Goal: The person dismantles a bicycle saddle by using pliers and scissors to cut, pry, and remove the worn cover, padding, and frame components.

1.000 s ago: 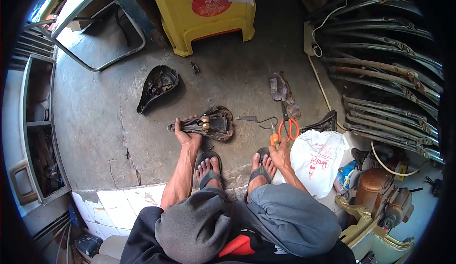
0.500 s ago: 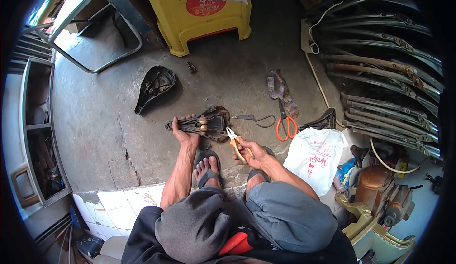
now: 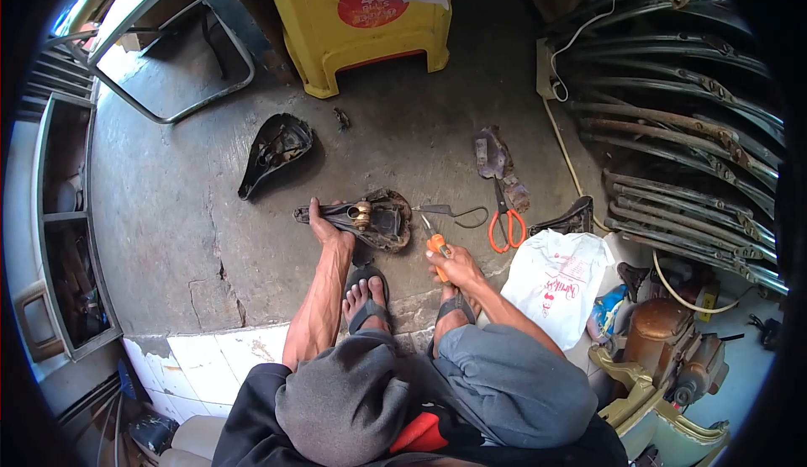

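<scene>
An upturned bicycle saddle (image 3: 388,220), black and grimy, its broad end rimmed in ragged brown and its underside bearing a brass-coloured fitting (image 3: 360,215), sits low at the concrete floor (image 3: 160,248), near the tiled edge (image 3: 239,353). The left hand (image 3: 331,232) grasps its narrow nose; the right hand (image 3: 456,267), apart from it, clasps orange-handled pliers (image 3: 437,245). Red-orange-handled scissors (image 3: 508,230) lie beyond.
</scene>
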`<action>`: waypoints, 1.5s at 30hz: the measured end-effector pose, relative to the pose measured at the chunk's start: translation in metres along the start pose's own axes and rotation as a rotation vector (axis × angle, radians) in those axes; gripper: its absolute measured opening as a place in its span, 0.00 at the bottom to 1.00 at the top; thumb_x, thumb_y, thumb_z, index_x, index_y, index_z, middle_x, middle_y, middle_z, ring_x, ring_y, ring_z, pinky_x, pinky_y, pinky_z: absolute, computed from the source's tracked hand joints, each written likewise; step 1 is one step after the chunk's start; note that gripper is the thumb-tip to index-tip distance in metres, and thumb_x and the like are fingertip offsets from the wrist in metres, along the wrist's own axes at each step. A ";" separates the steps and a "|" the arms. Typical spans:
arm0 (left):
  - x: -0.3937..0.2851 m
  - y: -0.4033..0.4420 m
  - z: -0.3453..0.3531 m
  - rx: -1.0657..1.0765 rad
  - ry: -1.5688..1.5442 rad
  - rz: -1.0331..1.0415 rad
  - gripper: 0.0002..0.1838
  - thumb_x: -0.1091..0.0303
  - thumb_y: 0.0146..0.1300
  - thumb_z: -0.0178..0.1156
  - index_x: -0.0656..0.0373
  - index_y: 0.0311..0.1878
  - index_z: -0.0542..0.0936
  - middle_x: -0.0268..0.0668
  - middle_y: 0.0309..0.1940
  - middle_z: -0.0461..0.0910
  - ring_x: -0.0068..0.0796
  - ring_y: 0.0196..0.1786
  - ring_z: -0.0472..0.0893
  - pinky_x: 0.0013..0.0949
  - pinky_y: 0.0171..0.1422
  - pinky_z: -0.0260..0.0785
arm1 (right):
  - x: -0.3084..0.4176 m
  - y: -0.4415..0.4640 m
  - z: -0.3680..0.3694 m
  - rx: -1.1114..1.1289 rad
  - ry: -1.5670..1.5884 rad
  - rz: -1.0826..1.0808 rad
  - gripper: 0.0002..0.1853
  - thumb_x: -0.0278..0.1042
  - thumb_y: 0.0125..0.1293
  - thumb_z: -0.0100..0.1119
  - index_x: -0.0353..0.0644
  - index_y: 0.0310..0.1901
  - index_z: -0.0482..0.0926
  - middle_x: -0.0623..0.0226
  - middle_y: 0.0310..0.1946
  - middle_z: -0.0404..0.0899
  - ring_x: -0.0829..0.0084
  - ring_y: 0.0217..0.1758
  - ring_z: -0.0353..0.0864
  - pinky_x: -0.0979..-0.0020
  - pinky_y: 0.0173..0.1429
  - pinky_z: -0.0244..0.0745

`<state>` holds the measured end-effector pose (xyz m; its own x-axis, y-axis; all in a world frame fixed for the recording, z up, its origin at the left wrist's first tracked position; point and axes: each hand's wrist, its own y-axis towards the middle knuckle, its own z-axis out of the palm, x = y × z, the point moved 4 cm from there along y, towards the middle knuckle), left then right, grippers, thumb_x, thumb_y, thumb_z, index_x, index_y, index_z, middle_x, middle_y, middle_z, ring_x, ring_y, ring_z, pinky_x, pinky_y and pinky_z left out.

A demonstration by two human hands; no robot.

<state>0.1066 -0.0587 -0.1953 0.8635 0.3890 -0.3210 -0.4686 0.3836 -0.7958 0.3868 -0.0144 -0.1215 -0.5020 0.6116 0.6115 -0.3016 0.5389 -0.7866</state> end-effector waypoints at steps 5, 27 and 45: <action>-0.006 -0.008 0.003 0.072 -0.010 0.012 0.25 0.47 0.64 0.63 0.65 0.37 0.76 0.47 0.31 0.81 0.48 0.37 0.82 0.52 0.50 0.79 | 0.020 -0.013 -0.003 -0.025 -0.640 -0.027 0.25 0.49 0.66 0.64 0.31 0.49 0.81 0.45 0.37 0.84 0.45 0.46 0.85 0.52 0.54 0.77; -0.026 0.003 0.040 0.202 -0.109 0.076 0.22 0.45 0.71 0.57 0.58 0.44 0.73 0.47 0.40 0.81 0.48 0.50 0.82 0.53 0.56 0.79 | 0.076 -0.056 0.017 0.539 0.724 -0.099 0.13 0.39 0.76 0.57 0.38 0.51 0.75 0.62 0.39 0.78 0.70 0.31 0.77 0.68 0.29 0.69; 0.009 -0.031 0.068 0.641 -0.134 -0.377 0.29 0.34 0.65 0.60 0.56 0.38 0.77 0.36 0.30 0.81 0.35 0.32 0.82 0.38 0.40 0.79 | 0.083 -0.047 -0.009 0.233 0.435 -0.381 0.18 0.43 0.71 0.63 0.33 0.44 0.78 0.54 0.40 0.82 0.63 0.38 0.85 0.67 0.38 0.82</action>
<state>0.1163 -0.0102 -0.1385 0.9758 0.2183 0.0117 -0.1984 0.9070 -0.3715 0.3663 0.0164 -0.0328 0.0371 0.6077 0.7933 -0.5884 0.6549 -0.4742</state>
